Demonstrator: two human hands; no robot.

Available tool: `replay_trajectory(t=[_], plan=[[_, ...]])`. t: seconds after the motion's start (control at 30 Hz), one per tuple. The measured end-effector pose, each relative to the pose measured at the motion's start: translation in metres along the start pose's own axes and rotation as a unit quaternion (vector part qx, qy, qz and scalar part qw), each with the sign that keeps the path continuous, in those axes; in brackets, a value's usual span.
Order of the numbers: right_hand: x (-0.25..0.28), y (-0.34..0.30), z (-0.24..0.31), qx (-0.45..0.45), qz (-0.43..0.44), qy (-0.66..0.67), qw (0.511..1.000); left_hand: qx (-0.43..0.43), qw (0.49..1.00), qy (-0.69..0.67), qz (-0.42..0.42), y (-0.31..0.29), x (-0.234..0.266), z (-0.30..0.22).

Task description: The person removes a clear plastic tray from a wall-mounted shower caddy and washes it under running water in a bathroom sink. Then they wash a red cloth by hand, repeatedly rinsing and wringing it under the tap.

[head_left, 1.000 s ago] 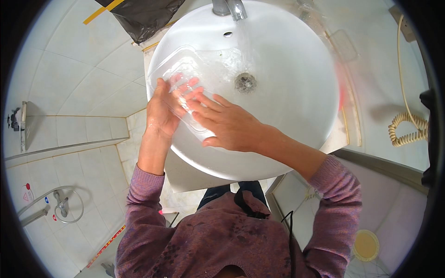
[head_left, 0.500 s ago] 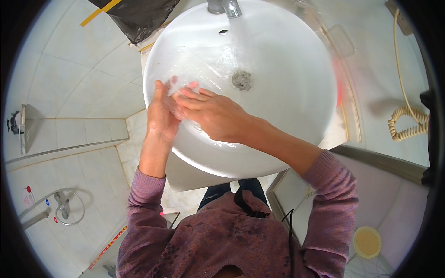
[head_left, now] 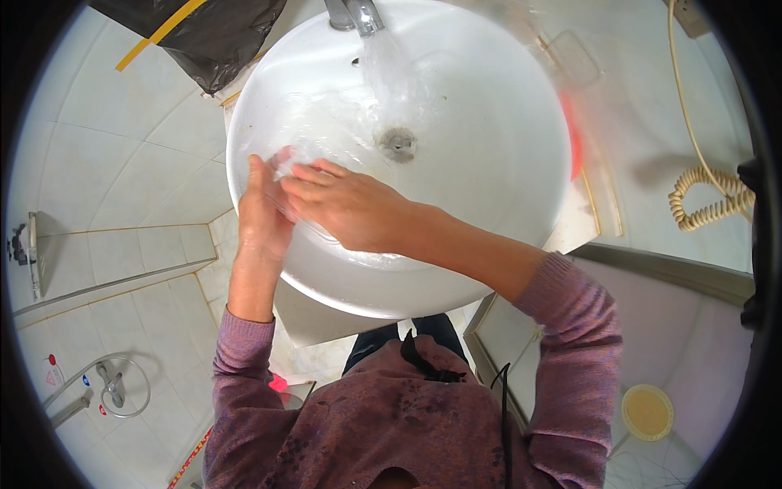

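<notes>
Since a second ago, the right hand (head_left: 354,208) has slid nearer the left hand (head_left: 265,216), lying across the clear plastic tray (head_left: 303,153) the left grips in the sink's (head_left: 497,138) left side; likely light, bendy, slippery, it's best held by its rim. Beyond, the tap (head_left: 364,16) runs.

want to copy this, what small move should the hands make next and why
Perhaps shift the clear plastic piece rightward, under the running water: the left hand supports it with the right hand over it, while the water falls farther right, toward the drain.
</notes>
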State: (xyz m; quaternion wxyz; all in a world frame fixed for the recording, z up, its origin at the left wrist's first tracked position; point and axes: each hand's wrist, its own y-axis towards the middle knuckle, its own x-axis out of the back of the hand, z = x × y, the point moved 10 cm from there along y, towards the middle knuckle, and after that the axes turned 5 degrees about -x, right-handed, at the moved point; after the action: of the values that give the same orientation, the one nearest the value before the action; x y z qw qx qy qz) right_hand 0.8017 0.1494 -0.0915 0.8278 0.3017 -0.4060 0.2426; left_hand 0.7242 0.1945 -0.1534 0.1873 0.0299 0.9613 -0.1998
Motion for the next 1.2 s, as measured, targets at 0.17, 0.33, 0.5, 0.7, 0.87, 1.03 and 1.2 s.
replay_trajectory(t=[0.17,0.33,0.5,0.7,0.87,1.03,1.2], plan=[[0.026,-0.005,-0.03,-0.03,-0.049,-0.025,0.998,0.001,1.0,0.025,0.004,0.001,-0.007,-0.004],[0.032,0.027,-0.034,-0.04,-0.16,-0.099,0.981,-0.011,0.999,0.041,-0.031,-0.005,-0.028,0.001],[0.014,0.017,-0.008,-0.004,-0.104,0.074,0.992,0.009,0.999,0.028,-0.013,-0.001,-0.014,-0.002],[0.015,-0.037,0.017,-0.054,-0.071,0.158,0.983,-0.146,0.984,0.019,-0.103,0.006,0.04,-0.076],[-0.056,-0.059,0.016,-0.164,0.135,0.259,0.942,-0.207,0.974,-0.02,-0.086,0.0,0.057,-0.12],[-0.092,-0.019,0.0,-0.142,0.143,0.262,0.944,-0.161,0.971,-0.136,-0.116,-0.005,0.066,-0.104],[-0.089,0.036,-0.031,-0.056,0.025,-0.099,0.993,-0.141,0.967,-0.182,-0.111,-0.013,0.067,-0.09]])
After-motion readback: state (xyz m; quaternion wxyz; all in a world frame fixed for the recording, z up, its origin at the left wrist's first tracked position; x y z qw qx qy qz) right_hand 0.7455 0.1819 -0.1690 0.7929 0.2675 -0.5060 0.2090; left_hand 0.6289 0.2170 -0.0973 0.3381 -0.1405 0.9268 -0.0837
